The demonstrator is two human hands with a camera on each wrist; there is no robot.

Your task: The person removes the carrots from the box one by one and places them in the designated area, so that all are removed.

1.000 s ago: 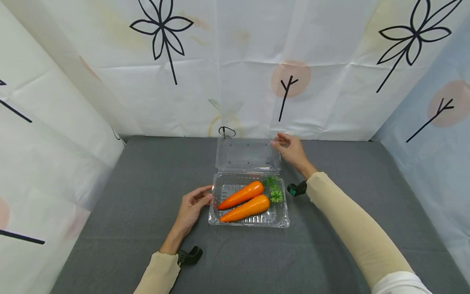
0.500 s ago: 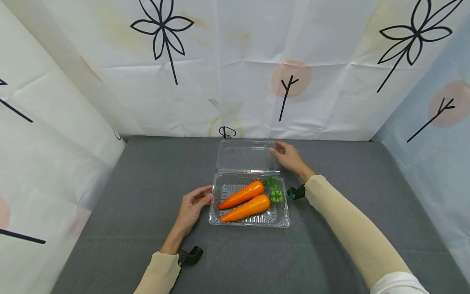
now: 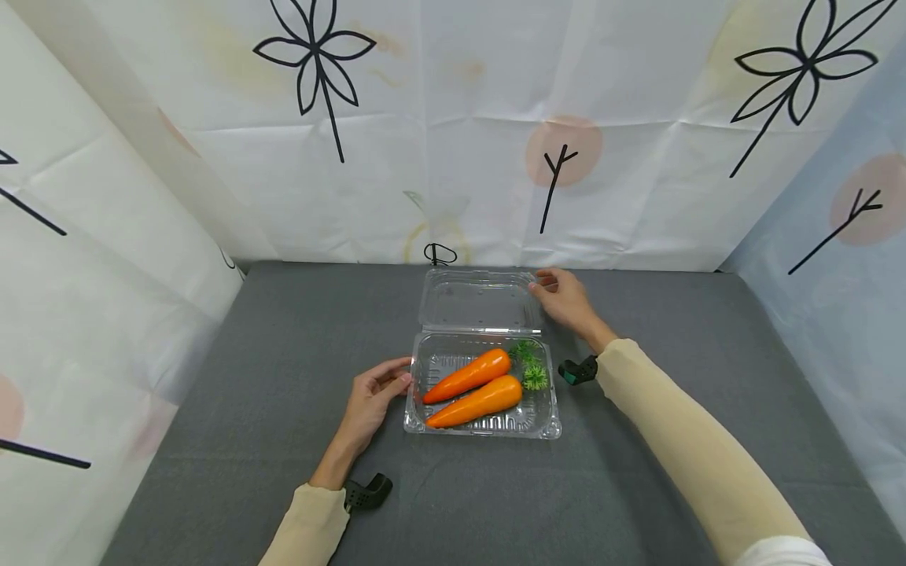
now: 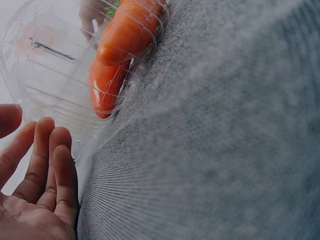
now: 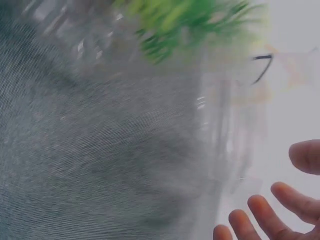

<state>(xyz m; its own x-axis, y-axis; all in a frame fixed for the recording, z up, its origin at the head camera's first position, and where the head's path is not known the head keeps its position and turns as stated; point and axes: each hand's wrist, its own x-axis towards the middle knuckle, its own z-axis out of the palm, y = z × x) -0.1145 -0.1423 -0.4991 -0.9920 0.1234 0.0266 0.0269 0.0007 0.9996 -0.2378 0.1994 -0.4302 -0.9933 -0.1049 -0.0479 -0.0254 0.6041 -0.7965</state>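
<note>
Clear container (image 3: 442, 366) between left hand (image 3: 368, 397) at side, right hand (image 3: 564, 300) beside lid (image 3: 481, 305).

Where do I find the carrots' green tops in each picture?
Head: green tops right of centre, below mid-height.
Left wrist: only a sliver at the top edge, left of centre.
Right wrist: blurred, along the top edge, just right of centre.
Shared landmark: the clear container.

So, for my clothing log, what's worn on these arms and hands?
The left hand and right hand are gloveless. Left sleeve and right sleeve are beige, with white fabric above the right. Left wrist device is black; right wrist device is black with green.
</note>
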